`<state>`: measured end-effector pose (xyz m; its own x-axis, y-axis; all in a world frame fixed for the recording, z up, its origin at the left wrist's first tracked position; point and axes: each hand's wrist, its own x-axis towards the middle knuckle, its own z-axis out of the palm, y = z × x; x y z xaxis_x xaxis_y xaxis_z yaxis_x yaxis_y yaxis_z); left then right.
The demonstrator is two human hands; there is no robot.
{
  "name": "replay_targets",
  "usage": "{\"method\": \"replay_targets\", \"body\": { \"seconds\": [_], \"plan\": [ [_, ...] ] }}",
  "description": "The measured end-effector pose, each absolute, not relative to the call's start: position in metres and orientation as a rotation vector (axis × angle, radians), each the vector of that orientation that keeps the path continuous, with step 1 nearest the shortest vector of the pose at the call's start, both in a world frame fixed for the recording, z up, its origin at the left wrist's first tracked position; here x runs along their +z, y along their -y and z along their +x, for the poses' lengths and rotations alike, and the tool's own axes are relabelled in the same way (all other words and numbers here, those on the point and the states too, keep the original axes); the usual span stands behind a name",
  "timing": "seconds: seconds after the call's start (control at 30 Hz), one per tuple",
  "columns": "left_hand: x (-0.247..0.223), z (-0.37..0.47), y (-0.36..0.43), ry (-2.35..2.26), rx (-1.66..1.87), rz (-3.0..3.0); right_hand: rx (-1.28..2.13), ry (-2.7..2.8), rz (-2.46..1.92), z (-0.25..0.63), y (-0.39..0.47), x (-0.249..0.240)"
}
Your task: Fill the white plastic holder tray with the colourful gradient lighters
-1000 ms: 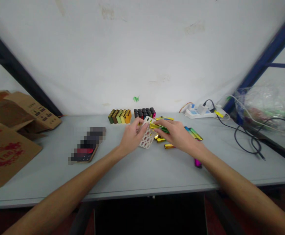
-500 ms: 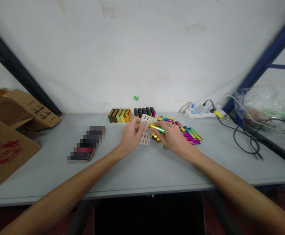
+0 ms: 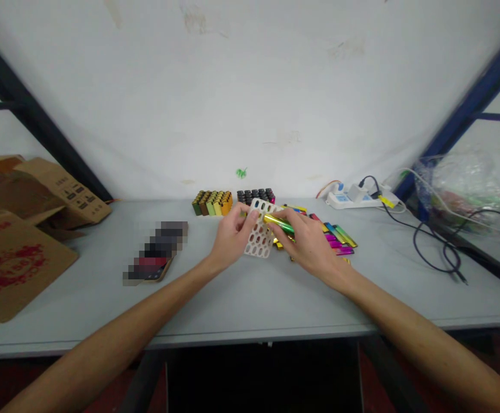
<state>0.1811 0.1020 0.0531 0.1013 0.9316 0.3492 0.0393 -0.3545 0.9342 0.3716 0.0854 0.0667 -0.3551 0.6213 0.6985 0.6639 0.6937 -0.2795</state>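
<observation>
My left hand [image 3: 231, 234] pinches the upper left edge of a white plastic tray [image 3: 260, 235] with rows of oval holes, held tilted above the table. In my right hand [image 3: 309, 241] is a shiny yellow-green lighter [image 3: 281, 222], gripped by the fingers. Its free end points left, close to the face of the tray; whether the two touch I cannot tell. Behind and under my right hand lies a loose pile of metallic lighters [image 3: 343, 234] in gold, pink, blue and green, partly hidden.
At the wall stand two blocks of upright lighters, one with gold tops [image 3: 212, 203] and one with dark tops [image 3: 256, 196]. A phone [image 3: 164, 252], largely pixelated, lies left. Cardboard boxes [image 3: 26, 264] fill the left end. A power strip [image 3: 353, 198] and a black cable [image 3: 434, 252] are at right.
The tray has turned so that its holes face me more. The lighter in my right hand has shifted slightly right, and more of the tray's face shows.
</observation>
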Motion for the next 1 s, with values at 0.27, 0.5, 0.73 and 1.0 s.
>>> {"method": "replay_targets", "body": {
  "seconds": [0.27, 0.5, 0.73, 1.0],
  "plan": [
    [0.058, 0.181, -0.111, -0.949, 1.375, 1.329, -0.213, 1.904, -1.002, 0.394, -0.104, 0.078],
    [0.060, 0.164, -0.122, -0.974, 1.261, 1.296, -0.303, 2.373, -1.517, 0.406, -0.122, 0.065],
    [0.076, 0.138, -0.128, -1.253, 1.052, 2.465, -0.311, 2.577, -1.547, 0.401, -0.124, 0.051],
    [0.072, 0.110, -0.145, -1.356, 0.351, 2.881, -0.228, 2.579, -1.135, 0.388, -0.106, 0.051]
  ]
}}
